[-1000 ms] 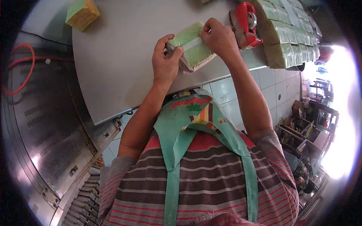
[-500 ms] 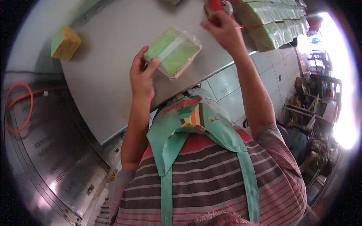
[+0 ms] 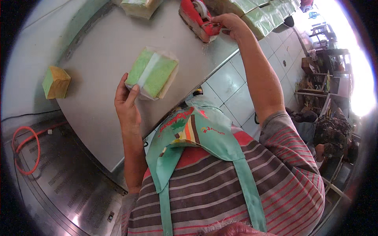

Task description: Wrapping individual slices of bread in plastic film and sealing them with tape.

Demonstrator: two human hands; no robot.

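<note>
My left hand (image 3: pixel 129 100) holds a wrapped block of green bread (image 3: pixel 151 72) above the metal table, thumb on its near face and the other fingers behind. Clear plastic covers the block, and a pale strip runs across its green top; the side is beige. At the far right of the table, my right hand (image 3: pixel 232 26) has thumb and index finger closed at the near end of a red tape dispenser (image 3: pixel 197 17) with a roll in it. Whether a tape end is between those fingers is too small to tell.
Wrapped green blocks (image 3: pixel 267 17) are stacked at the table's far right. Another wrapped block (image 3: pixel 141 8) lies at the far edge. A yellow-green block (image 3: pixel 57 82) stands at the left by the wall. An orange hose (image 3: pixel 37 151) hangs beside a vented metal unit (image 3: pixel 75 188).
My right hand has come to the near end of the tape dispenser, which now shows more fully. My left hand still holds the bread. The whole view has shifted.
</note>
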